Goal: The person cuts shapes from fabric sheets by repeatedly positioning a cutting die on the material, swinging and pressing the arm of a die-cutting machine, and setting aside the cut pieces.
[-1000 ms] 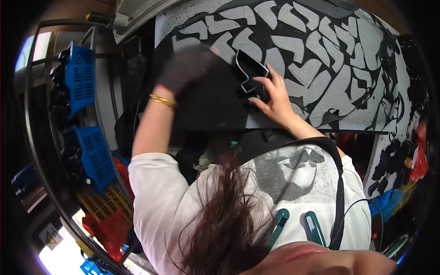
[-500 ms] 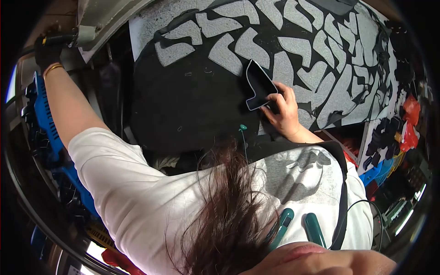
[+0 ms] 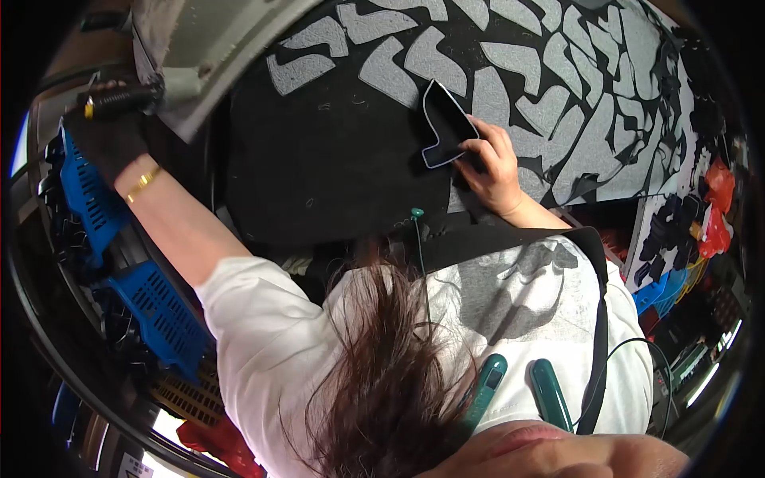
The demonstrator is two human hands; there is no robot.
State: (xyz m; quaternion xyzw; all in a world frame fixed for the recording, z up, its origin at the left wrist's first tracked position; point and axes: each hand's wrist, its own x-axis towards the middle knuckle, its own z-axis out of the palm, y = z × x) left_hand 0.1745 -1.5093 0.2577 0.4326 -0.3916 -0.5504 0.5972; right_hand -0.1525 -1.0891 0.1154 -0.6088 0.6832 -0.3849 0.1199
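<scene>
My left hand [image 3: 107,139], in a dark glove with a gold band at the wrist, is wrapped round the black handle [image 3: 127,99] of a large grey metal machine arm [image 3: 211,48] at the upper left. My bare right hand [image 3: 496,169] pinches the right wall of a cutting die [image 3: 428,119]. This die is an open, thin-walled metal outline with a bent, boot-like shape. It stands on a black sheet of material [image 3: 319,167], beside the cut-out openings.
Several grey cut-out shapes [image 3: 434,62] show through the sheet's far and right parts. Blue slatted crates [image 3: 159,311] stand at the left. Red bags [image 3: 717,199] and dark scraps lie at the right. A green-ended cord [image 3: 417,213] hangs near the sheet's front edge.
My left hand has moved right and slightly down with the handle, and the machine arm has swung right over the sheet's corner. My right hand stays on the die; the view has shifted slightly.
</scene>
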